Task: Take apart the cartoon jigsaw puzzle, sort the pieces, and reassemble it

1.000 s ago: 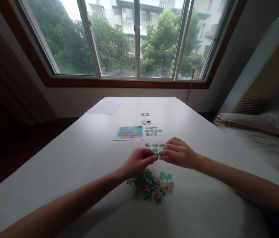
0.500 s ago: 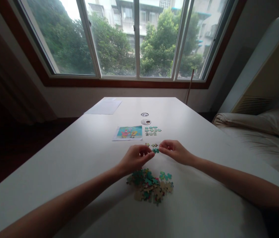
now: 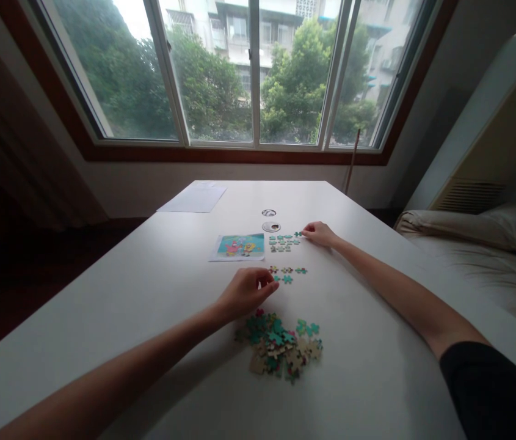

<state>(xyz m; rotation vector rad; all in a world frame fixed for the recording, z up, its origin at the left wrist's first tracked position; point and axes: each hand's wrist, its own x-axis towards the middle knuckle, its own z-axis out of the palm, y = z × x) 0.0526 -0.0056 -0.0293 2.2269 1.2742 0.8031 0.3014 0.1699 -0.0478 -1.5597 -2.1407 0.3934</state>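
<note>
At the far end of a small group of puzzle pieces (image 3: 280, 242), my right hand (image 3: 320, 234) pinches a green puzzle piece (image 3: 298, 234) at table level. My left hand (image 3: 247, 289) rests low over the table with its fingers curled and thumb and fingertips close together. Whether anything sits between them is hidden. Just beyond its fingertips lies a teal piece (image 3: 277, 279), partly covered by the hand. Beside it are another teal piece (image 3: 287, 279) and a row of multicoloured pieces (image 3: 287, 270). Nearer to me is a loose heap of puzzle pieces (image 3: 280, 345), some face down.
A cartoon picture sheet (image 3: 239, 246) lies left of the sorted pieces. Two round discs (image 3: 271, 227) are behind them. White paper (image 3: 193, 198) covers the table's far left corner. The white table (image 3: 157, 293) reaches toward the window; a sofa (image 3: 459, 244) stands at right.
My right hand has moved away from me and to the right, to the far group of pieces. A piece it covered in the nearer row now shows. My left hand has shifted slightly left.
</note>
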